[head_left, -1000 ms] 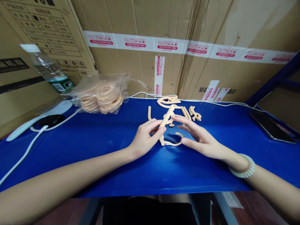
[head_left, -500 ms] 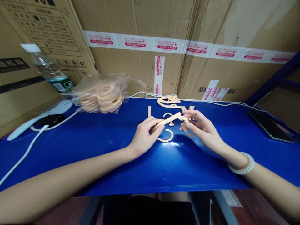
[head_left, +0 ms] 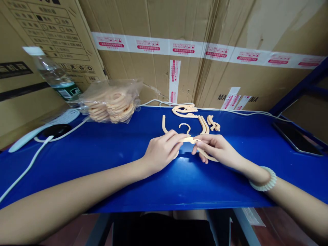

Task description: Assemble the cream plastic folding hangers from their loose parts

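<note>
My left hand [head_left: 162, 152] is closed on a beige plastic hanger arm piece [head_left: 186, 139], gripped between thumb and fingers. My right hand [head_left: 217, 148] pinches a curved beige hanger piece [head_left: 208, 156] with a small hole near its end. The ends of both pieces meet between my hands, low over the table; whether they are joined I cannot tell. Just behind them lies a beige hanger hook [head_left: 189, 128]. Another curved piece [head_left: 164, 123] lies behind my left hand, partly hidden by it. Under that hand, a hook-shaped piece is mostly covered.
Beyond my hands on the blue table [head_left: 123, 184] lie a beige hanger frame [head_left: 176, 111], several curved strips [head_left: 203, 123] and small pieces [head_left: 214, 125]. A clear bag [head_left: 111, 102] of beige parts, a bottle [head_left: 57, 78] and a white brush [head_left: 43, 129] stand left. A phone [head_left: 294, 138] lies right.
Both hands have come down closer to the table. The piece in my left hand has swung from slanting upward to nearly level, uncovering the strips and small pieces behind my right hand.
</note>
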Demonstrator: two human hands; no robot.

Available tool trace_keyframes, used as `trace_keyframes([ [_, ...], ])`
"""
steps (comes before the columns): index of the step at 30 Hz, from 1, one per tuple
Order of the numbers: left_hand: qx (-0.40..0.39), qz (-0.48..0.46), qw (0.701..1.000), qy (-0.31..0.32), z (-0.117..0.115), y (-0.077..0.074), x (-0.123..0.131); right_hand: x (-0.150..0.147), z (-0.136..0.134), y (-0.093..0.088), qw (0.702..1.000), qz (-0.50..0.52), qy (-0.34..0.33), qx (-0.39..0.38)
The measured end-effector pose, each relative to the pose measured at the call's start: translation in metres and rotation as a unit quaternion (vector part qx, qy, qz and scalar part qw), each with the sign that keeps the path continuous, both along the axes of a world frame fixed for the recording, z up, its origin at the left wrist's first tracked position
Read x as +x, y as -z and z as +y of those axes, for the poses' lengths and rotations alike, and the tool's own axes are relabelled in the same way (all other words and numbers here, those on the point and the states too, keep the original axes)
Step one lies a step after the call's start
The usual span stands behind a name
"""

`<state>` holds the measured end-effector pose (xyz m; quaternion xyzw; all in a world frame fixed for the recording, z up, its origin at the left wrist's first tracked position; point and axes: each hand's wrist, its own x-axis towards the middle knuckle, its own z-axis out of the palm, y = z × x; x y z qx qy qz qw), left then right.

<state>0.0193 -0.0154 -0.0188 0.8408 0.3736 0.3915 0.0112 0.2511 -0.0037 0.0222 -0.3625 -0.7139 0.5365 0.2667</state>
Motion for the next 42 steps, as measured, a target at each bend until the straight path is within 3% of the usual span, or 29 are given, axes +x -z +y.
trace_keyframes([
  [4, 0.107, 0.111, 0.988, -0.025, 0.0, 0.003, -0.001, -0.002, 0.001, 0.005, 0.998, 0.006, -0.031, -0.047],
  [13, 0.103, 0.2, 0.973, -0.051, -0.003, 0.004, 0.0, -0.004, 0.002, 0.01, 0.984, 0.031, -0.031, -0.175],
  [18, 0.106, 0.221, 0.968, -0.047, -0.005, 0.0, 0.0, -0.005, -0.001, 0.006, 0.979, 0.023, -0.048, -0.199],
  [31, 0.112, 0.256, 0.96, -0.02, -0.008, -0.009, 0.0, -0.007, -0.011, 0.003, 0.997, -0.069, -0.036, -0.013],
  [37, -0.045, 0.228, 0.973, -0.017, -0.003, -0.008, 0.0, -0.007, -0.02, -0.003, 0.974, -0.11, -0.016, 0.199],
  [42, -0.18, 0.07, 0.981, -0.015, 0.001, -0.012, 0.001, -0.004, -0.01, -0.005, 0.992, -0.046, 0.036, 0.108],
])
